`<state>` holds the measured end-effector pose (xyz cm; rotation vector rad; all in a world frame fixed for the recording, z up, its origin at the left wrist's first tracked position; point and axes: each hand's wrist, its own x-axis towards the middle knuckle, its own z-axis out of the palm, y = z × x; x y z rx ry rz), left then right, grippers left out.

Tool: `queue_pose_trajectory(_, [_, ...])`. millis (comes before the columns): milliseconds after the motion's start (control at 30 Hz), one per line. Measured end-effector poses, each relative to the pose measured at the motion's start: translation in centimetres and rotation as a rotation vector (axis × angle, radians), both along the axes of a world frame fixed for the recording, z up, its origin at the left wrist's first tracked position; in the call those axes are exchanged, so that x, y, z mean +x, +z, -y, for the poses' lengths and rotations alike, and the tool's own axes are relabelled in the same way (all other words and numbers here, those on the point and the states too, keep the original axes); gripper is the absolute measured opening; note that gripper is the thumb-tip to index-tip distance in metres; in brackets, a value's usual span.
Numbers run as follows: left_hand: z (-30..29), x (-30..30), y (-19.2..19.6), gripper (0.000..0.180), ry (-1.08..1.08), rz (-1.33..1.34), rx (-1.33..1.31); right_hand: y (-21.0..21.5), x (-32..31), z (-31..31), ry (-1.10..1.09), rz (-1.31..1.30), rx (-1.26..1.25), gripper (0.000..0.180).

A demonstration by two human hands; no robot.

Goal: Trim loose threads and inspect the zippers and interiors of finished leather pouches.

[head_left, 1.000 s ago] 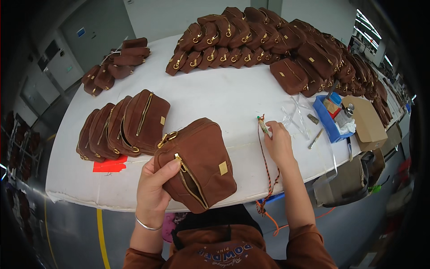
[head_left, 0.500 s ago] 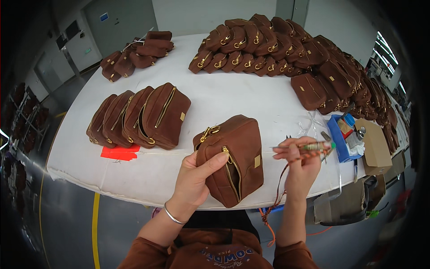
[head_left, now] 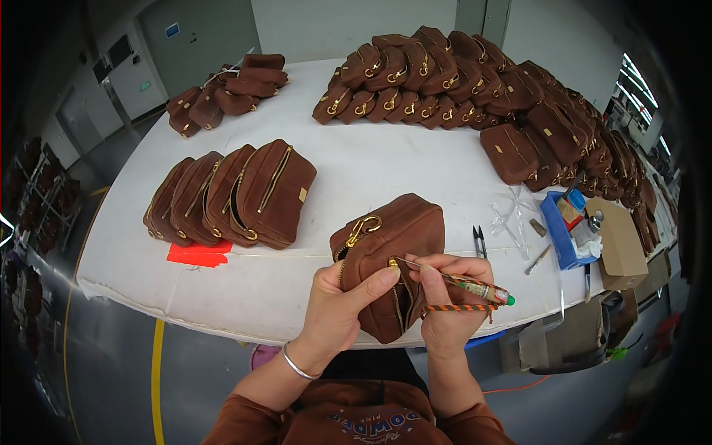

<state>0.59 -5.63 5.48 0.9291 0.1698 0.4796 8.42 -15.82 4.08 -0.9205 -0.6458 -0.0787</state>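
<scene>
Seemingly, work on the zip pull (head_left: 393, 262) is in hand: toward the surface's (head_left: 400, 163) six o'clock edge, the left hand (head_left: 332, 313) pinches a brown bag (head_left: 415, 222), the right hand (head_left: 446, 324) pinches a pointed tool (head_left: 476, 286); next calls for a steady tip.

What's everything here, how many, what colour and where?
Held bag: one, brown, front centre
Standing bags: four, brown, left
Bag cluster: several, brown, back left
Bag pile: too many to count, brown, back right
Tape: one patch, red, by standing bags
Pointed tool: one, green-ended, tip by held bag
Cord: one, orange and dark, by pointed tool
Two-pronged tool: one, dark, right of held bag
Tray: one, blue, right
Box: one, brown cardboard, beside tray
Table: one, white, beneath
Bracelet: one, silver, left wrist
Left hand: one, bare, gripping held bag
Right hand: one, bare, gripping pointed tool
</scene>
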Motion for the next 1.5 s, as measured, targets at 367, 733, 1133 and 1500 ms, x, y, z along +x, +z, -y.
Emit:
queue_pose_trajectory(367, [0.1,0.0,-0.2,0.022,-0.019,0.020,0.016,0.0,-0.1,0.3,-0.030,-0.017,-0.017,0.024])
queue_pose_trajectory(733, [0.2,0.1,-0.3,0.022,-0.009,0.034,0.006,-0.3,0.0,0.2,-0.170,0.245,-0.071,0.020])
queue_pose_trajectory(1133, [0.3,0.2,-0.9,0.020,0.023,0.060,0.061,-0.9,1.1,-0.8,-0.458,0.743,-0.122,0.019])
queue_pose_trajectory(1500, [0.6,0.3,-0.3,0.022,-0.014,0.059,0.076,0.1,0.8,1.3,0.144,-0.148,0.114,0.021])
